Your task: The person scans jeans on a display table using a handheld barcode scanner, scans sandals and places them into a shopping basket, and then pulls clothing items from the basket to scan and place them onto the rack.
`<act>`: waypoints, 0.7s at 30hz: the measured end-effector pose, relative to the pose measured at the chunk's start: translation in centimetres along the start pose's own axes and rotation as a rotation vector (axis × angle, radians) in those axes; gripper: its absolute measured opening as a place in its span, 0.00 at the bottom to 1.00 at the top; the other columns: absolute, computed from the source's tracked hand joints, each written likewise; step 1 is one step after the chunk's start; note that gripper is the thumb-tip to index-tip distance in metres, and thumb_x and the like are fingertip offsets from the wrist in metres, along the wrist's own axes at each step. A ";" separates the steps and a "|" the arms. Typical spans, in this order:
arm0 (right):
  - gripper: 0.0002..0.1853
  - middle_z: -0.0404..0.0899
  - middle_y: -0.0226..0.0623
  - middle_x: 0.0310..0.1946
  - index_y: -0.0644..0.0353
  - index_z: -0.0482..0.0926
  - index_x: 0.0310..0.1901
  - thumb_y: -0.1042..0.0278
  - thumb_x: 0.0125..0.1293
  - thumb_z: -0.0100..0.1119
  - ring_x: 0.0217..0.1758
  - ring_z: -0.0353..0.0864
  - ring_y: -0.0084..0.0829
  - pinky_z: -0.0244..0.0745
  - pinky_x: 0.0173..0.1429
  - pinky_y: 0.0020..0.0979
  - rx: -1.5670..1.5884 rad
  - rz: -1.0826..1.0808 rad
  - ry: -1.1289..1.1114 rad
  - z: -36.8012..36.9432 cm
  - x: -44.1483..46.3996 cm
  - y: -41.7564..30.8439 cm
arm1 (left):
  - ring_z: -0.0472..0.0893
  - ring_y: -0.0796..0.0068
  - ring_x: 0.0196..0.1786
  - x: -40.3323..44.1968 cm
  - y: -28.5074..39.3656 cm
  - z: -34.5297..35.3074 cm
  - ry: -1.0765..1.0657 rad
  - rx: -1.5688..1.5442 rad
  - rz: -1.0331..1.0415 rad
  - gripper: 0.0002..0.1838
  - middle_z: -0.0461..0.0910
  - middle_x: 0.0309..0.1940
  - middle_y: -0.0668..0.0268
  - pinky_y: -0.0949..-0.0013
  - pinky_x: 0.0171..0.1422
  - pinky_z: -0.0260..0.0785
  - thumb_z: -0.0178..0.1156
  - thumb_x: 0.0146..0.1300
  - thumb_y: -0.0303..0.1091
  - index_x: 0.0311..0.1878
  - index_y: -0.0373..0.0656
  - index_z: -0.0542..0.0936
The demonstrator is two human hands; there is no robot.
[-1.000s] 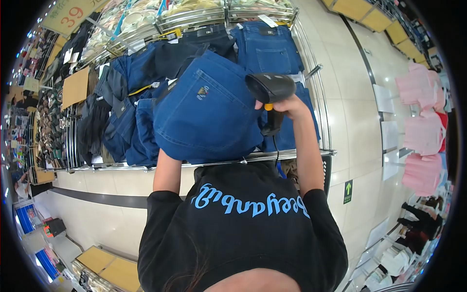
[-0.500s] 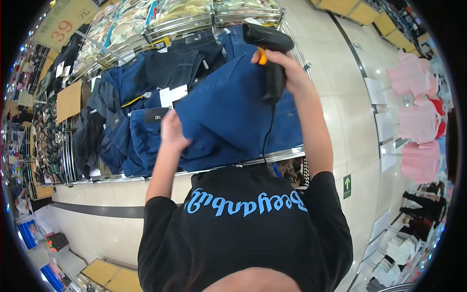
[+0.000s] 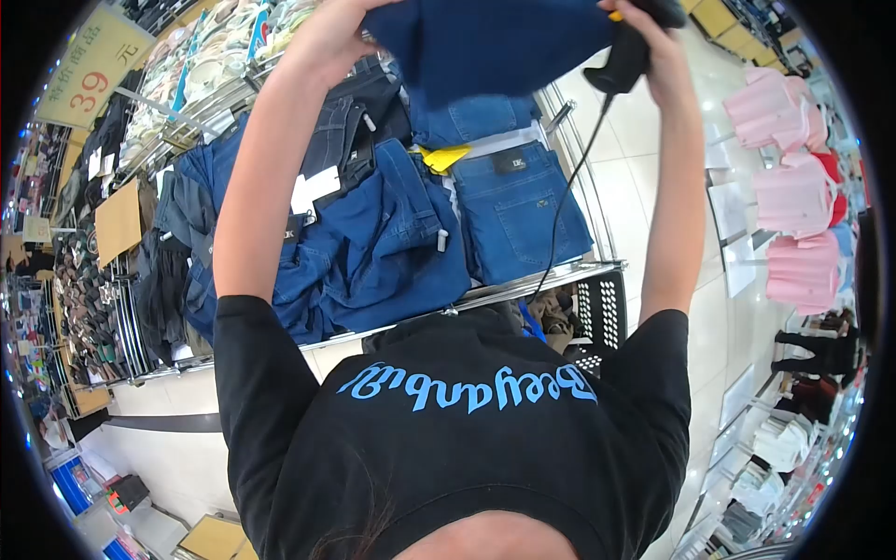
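A pair of dark blue jeans (image 3: 495,47) hangs raised above the rack at the top of the head view, partly cut off by the frame edge. My left hand (image 3: 331,42) grips its left end, though the fingertips are partly hidden. At its right end, my right hand (image 3: 663,61) is closed around a black handheld scanner (image 3: 623,65) with a cable (image 3: 558,219) running down. Whether the right fingers also pinch the cloth, I cannot tell. Below lie folded jeans (image 3: 523,210) with a dark waist label and a rumpled heap of jeans (image 3: 383,243) with white tags.
The metal rack's front rail (image 3: 411,322) runs close to my body. A yellow tag (image 3: 442,159) sits between the jeans stacks. A price sign (image 3: 93,70) stands at upper left. Pink clothes (image 3: 798,196) hang across the tiled aisle (image 3: 625,187) on the right.
Both hands have moved up and forward, lifting the jeans off the rack, which uncovers folded jeans beneath. The scanner has moved up and to the right with my right hand.
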State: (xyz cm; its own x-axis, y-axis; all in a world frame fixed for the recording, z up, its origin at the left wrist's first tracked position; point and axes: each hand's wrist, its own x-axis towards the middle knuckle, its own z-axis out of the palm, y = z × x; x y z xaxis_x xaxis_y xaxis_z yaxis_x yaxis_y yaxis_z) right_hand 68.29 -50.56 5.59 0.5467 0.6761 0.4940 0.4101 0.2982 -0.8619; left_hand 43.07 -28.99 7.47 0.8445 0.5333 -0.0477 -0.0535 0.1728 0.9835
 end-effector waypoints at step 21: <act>0.15 0.79 0.36 0.26 0.67 0.79 0.37 0.64 0.55 0.65 0.25 0.78 0.24 0.74 0.31 0.25 -0.167 1.096 -0.211 -4.1 -28.3 11.3 | 0.76 0.53 0.53 -13.9 -37.8 5.5 -0.477 0.843 -0.211 0.23 0.76 0.49 0.51 0.58 0.57 0.68 0.56 0.61 0.42 0.57 0.40 0.72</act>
State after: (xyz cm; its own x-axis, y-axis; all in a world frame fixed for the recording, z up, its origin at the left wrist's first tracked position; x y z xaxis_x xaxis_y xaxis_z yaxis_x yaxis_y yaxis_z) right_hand 60.45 -69.08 -17.71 0.5440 0.6224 -0.5628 -0.1145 -0.6094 -0.7846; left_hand 36.30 -47.45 -28.10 0.9292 0.1385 -0.3427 0.3629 -0.5186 0.7742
